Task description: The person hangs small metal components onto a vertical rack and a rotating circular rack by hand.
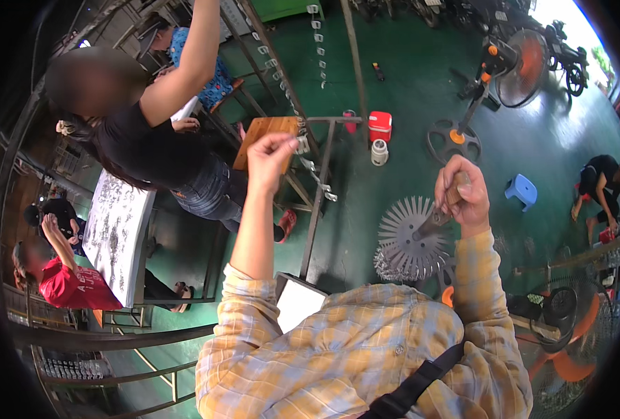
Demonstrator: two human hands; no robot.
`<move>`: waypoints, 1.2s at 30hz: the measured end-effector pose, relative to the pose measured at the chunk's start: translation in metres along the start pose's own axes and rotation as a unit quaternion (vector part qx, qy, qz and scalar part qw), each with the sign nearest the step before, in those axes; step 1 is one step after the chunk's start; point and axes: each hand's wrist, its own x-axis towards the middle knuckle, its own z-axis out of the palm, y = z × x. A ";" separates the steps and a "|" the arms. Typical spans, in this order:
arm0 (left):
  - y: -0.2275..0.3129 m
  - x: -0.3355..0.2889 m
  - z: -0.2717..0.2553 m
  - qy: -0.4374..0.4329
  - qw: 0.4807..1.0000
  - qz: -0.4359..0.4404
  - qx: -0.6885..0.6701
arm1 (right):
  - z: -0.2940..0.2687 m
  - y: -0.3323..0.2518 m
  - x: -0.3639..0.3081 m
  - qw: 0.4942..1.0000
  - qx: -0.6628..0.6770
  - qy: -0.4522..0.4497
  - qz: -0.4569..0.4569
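Observation:
My left hand (271, 162) is raised at centre left, its thumb and fingers pinched together. At its fingertips is a small shiny metal clip (302, 145), one of a hanging string of such pieces (310, 166). My right hand (465, 194) is closed around a short brown handle-like piece (455, 190). Below that hand a grey rod (432, 225) slants down toward a round grey disc (413, 239) with a slotted, comb-like rim. Whether the rod joins the brown piece cannot be made out. Many thin metal pieces (397, 269) crowd the disc's lower edge.
A metal frame (315, 209) and wooden stool (264, 133) stand ahead. A person in black (159, 143) reaches up at left, beside a white table (118, 237). Right are a standing fan (519, 68), blue stool (521, 190) and another fan (568, 335). A red cooler (380, 126) stands beyond.

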 end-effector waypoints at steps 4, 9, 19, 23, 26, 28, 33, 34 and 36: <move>-0.062 -0.043 0.008 -0.031 0.996 -0.072 -0.047 | 0.000 -0.002 0.000 1.000 -0.004 0.003 -0.005; -0.109 -0.085 0.021 -0.056 0.988 -0.141 -0.042 | -0.003 -0.001 0.003 1.000 -0.019 -0.001 -0.018; -0.161 -0.140 0.041 -0.174 0.965 -0.188 0.059 | -0.003 -0.002 0.005 0.999 -0.025 -0.004 -0.030; -0.169 -0.150 0.049 -0.215 0.957 -0.176 0.085 | -0.002 -0.002 0.006 0.999 -0.026 -0.007 -0.028; -0.169 -0.156 0.058 -0.224 0.955 -0.170 0.099 | -0.001 -0.003 0.006 0.999 -0.030 -0.008 -0.025; -0.170 -0.158 0.061 -0.227 0.953 -0.168 0.111 | 0.001 -0.002 0.006 0.999 -0.030 -0.008 -0.025; -0.176 -0.164 0.067 -0.223 0.951 -0.167 0.134 | 0.004 -0.002 0.005 0.999 -0.034 -0.006 -0.022; -0.176 -0.165 0.067 -0.222 0.951 -0.167 0.134 | 0.004 -0.002 0.006 0.999 -0.033 -0.004 -0.022; -0.176 -0.166 0.068 -0.206 0.955 -0.167 0.134 | 0.004 -0.001 0.006 0.999 -0.033 -0.004 -0.021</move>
